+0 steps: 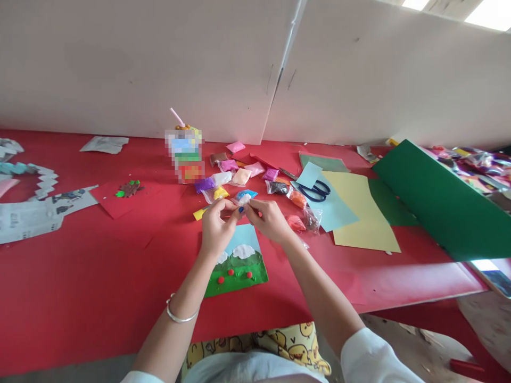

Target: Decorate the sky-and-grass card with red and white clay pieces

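Observation:
My left hand [219, 223] and my right hand [268, 219] meet over the top of a small picture, fingertips pinched together. Between them is a small white lump of clay [244, 200], partly hidden by the fingers. A dark blue spot shows at my left thumb tip; I cannot tell whether it is clay or a painted nail. Just behind lies a blue clay packet [249, 193]. Below my hands, the clay picture [238, 284] has a light blue sky, white clouds [243, 251], green hills and several red dots [249, 275]. My left forearm covers part of its left side.
Several coloured clay packets [276, 187] lie beyond my hands. Scissors [315, 190] rest on paper sheets [365, 213] at right, near a tilted green board [443, 202]. A pixelated container with a straw [186, 154] stands behind. Brown-green clay [130, 189] and newspaper [30, 219] lie left.

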{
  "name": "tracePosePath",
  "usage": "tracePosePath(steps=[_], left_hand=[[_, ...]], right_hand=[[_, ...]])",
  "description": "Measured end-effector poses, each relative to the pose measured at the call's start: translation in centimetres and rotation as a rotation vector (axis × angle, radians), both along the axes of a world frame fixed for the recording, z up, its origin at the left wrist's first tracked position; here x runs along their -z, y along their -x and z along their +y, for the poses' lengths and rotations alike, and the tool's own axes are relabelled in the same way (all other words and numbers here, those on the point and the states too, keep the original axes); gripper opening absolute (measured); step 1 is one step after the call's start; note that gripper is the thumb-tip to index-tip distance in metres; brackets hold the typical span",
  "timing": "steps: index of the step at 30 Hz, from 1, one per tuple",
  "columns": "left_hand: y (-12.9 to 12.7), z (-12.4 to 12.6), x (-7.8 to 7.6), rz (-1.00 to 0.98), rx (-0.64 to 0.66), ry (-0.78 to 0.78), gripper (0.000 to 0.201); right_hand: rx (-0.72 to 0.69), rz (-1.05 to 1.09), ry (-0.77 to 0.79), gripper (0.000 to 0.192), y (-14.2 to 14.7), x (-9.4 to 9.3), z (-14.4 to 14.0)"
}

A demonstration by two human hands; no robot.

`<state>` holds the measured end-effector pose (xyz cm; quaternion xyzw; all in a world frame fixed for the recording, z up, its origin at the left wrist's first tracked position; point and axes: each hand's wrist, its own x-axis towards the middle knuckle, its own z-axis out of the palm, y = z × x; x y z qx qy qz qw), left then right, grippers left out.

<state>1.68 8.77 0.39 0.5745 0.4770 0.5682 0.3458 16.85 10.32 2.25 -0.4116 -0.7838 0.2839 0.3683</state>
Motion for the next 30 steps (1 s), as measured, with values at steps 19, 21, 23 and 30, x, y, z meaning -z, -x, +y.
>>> tracePosePath(steps=[19,21,23,30], left_hand=[[1.7,0.8,0.7,0.408,-0.045,-0.303,0.008],[1.8,0.8,0.7,0.573,-0.066,-0.376,0.014],[2.0,0.7,0.5,0.656,-0.033,-0.384,0.014],[2.0,0.6,0.2,0.655,0.154,-0.275,0.007]], right_hand=[[0.148,-0.109,-0.086,0.033,-0.9,4.7,-0.5],[0.15,-0.098,-0.08,0.029,-0.9,5.0,-0.5],[0.13,-0.089,-0.075,0.028,-1.1,5.1,-0.5],[0.054,-0.116,-0.036,0.024,-1.8,4.8,-0.4]])
